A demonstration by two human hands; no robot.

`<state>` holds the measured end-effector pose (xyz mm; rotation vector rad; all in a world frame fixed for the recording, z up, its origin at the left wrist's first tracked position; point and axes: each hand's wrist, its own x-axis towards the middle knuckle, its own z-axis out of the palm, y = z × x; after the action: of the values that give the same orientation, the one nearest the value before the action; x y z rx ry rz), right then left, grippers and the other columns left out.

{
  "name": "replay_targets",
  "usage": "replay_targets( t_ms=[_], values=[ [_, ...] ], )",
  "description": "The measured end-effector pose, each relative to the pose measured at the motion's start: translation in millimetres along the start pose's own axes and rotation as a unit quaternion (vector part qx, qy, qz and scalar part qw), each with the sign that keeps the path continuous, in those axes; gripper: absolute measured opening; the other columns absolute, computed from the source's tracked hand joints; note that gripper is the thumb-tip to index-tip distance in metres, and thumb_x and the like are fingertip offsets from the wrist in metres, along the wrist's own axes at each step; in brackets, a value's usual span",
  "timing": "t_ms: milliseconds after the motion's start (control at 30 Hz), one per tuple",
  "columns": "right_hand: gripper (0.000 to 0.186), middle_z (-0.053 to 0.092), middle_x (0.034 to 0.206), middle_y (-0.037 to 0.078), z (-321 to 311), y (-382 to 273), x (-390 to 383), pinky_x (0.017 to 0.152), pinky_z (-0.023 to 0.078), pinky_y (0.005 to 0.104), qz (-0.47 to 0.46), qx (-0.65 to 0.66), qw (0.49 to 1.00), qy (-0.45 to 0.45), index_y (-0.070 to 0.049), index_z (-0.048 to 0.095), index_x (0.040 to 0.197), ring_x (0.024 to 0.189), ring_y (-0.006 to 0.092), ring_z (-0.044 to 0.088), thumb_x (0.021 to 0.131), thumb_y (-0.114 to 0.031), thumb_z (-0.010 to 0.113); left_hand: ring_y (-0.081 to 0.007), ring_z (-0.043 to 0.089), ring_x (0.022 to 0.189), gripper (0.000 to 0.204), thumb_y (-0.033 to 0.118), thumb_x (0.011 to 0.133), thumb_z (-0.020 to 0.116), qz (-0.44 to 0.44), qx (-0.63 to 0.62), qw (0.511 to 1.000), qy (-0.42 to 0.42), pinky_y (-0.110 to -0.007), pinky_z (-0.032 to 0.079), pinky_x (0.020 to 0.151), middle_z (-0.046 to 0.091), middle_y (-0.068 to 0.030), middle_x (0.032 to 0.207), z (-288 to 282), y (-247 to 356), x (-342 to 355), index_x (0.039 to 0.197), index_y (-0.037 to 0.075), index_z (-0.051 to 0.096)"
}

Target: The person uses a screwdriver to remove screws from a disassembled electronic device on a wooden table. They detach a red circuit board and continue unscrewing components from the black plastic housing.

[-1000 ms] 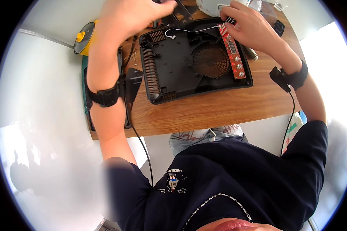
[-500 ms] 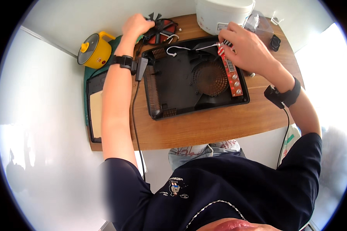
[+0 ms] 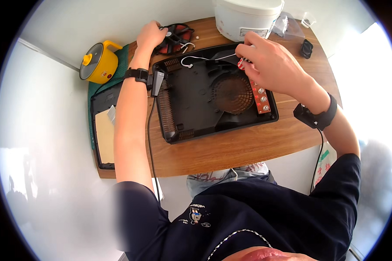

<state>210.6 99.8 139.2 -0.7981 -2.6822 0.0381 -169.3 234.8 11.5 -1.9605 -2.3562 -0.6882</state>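
One wood-grained desk (image 3: 204, 154) carries everything we record. On it lies a black plastic housing (image 3: 191, 104), hollow side up, with slotted vents and a round grille.

Two forearms reach forward across the desk from the lower part of the view. We find the left forearm (image 3: 132, 117) nearly straight and pointing away from the body; the right forearm (image 3: 342, 135) slants inward from the right side.

Partly behind the left forearm, we log a framed panel (image 3: 104, 135). A white bucket (image 3: 235, 21) stands beyond the housing, and a yellow pot (image 3: 109, 67) at the far left.

Near the housing's far-left corner lies a fan (image 3: 176, 39). Along the housing's right side we place the red circuit board (image 3: 263, 102), its row of round buttons showing below the hand.

Right hand (image 3: 272, 61): palm down, wrist bent, thumb and fingers pinched on the board's far end. Left hand (image 3: 150, 35): back upward, fingers bent at the fan's left edge; we cannot tell whether it grips anything.

Thinnest item: a white lead (image 3: 200, 58), running over the housing to the right fingers.
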Motion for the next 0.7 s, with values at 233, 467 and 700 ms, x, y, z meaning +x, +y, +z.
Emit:
replay_targets(
  t_ms=[233,467,700],
  values=[
    [0.012,0.060,0.096,0.015,-1,16,4,0.074,0.054,0.0474,0.037,0.008,0.999,0.018,-0.005,0.065,0.101,0.084,0.0378,0.066,0.090,-0.010,0.064,-0.0307,0.073,0.096,0.038,0.038,0.091,0.071,0.092,-0.122,0.988,-0.004,-0.041,0.057,0.085,0.077,-0.0117,0.102,-61,56,-51,0.113,0.007,0.073],
    [0.023,0.066,0.097,0.016,-62,-15,-8,0.073,0.056,0.0440,0.046,-0.050,0.993,0.100,-0.005,0.063,0.108,0.082,0.0359,0.068,0.088,-0.014,0.070,-0.0284,0.068,0.091,0.032,0.032,0.090,0.075,0.283,-0.185,0.939,-0.060,-0.039,0.055,0.081,0.066,-0.0121,0.097,-62,154,-180,0.104,0.004,0.067],
    [0.030,0.069,0.096,0.019,-62,-18,-27,0.076,0.055,0.0439,0.044,-0.056,0.985,0.158,-0.003,0.062,0.108,0.085,0.0365,0.068,0.083,-0.013,0.075,-0.0360,0.063,0.100,0.054,0.047,0.089,0.075,0.405,-0.149,0.888,-0.157,-0.045,0.052,0.087,0.059,-0.0151,0.107,-37,176,-263,0.116,0.003,0.058]
  ],
)
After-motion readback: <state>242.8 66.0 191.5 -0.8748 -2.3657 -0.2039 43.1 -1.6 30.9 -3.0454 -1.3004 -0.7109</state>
